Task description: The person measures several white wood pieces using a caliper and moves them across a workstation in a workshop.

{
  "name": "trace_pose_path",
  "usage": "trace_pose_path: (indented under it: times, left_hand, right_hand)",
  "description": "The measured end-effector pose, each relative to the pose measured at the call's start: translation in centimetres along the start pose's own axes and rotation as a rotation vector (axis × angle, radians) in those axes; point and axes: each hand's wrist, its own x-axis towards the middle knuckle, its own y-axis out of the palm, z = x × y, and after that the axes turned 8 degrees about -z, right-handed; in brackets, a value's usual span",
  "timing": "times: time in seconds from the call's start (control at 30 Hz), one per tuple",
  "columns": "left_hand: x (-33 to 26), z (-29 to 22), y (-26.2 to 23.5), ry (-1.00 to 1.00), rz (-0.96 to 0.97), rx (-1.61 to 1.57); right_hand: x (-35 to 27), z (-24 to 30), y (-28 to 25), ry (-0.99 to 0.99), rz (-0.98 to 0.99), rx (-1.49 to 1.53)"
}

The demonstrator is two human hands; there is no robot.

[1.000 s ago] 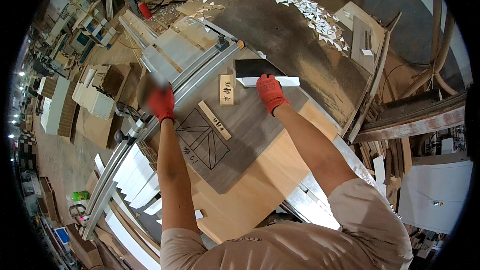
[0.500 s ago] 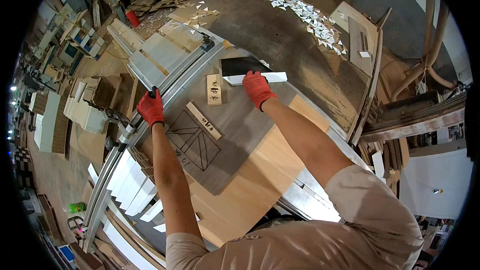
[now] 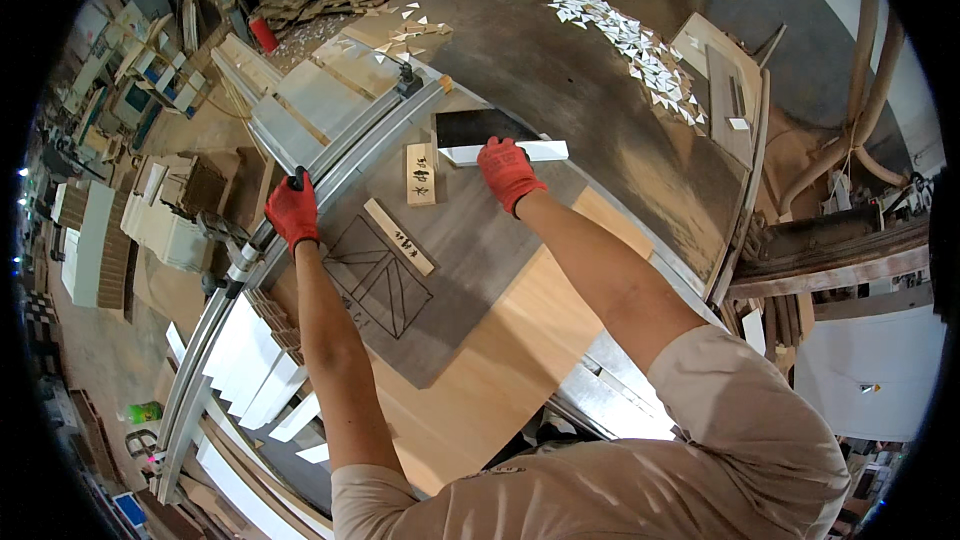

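My left hand [image 3: 293,212], in a red glove, is closed around a black grip [image 3: 298,179] beside the long metal rail [image 3: 365,127]. My right hand [image 3: 509,176], also gloved in red, presses its closed fingers on a narrow white strip [image 3: 546,150]. The strip lies along the near edge of a black piece [image 3: 475,127]. Under both is a grey board [image 3: 470,270] with a lattice figure drawn in dark lines. Two pale wood pieces with handwriting, one short [image 3: 421,176] and one thin [image 3: 398,236], lie on it between my arms.
White triangular offcuts [image 3: 625,38] are heaped on the dark tabletop [image 3: 490,30]. Below my left arm are stacked white strips [image 3: 245,355]. A plywood sheet [image 3: 480,400] reaches toward my body. Board stacks [image 3: 180,205] stand on the left, and hoses [image 3: 840,145] hang at the right.
The view has shifted slightly. Both hands keep their holds; the rail, the strip and my hands appear a little farther left, while the triangle heap appears slightly farther right.
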Motion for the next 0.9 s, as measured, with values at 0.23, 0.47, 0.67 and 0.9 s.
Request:
trace_pose_path:
  times: [0.23,0.47,0.67,0.9]
  left_hand:
    - [-0.5,0.0,0.1,0.056,-0.118,-0.013]
    - [-0.6,0.3,0.3,0.031,-0.034,0.004]
    - [-0.7,1.0,0.9,0.056,-0.038,0.023]
    - [-0.9,2.1,2.4,0.028,-0.012,-0.235]
  right_hand:
    - [-0.8,-0.1,-0.8,-0.050,-0.051,-0.020]
    - [-1.0,-0.1,-0.4,-0.037,-0.123,0.006]
    - [-0.9,-0.1,0.0,-0.026,-0.080,0.013]
    - [-1.3,-1.1,2.1,-0.016,-0.096,0.196]
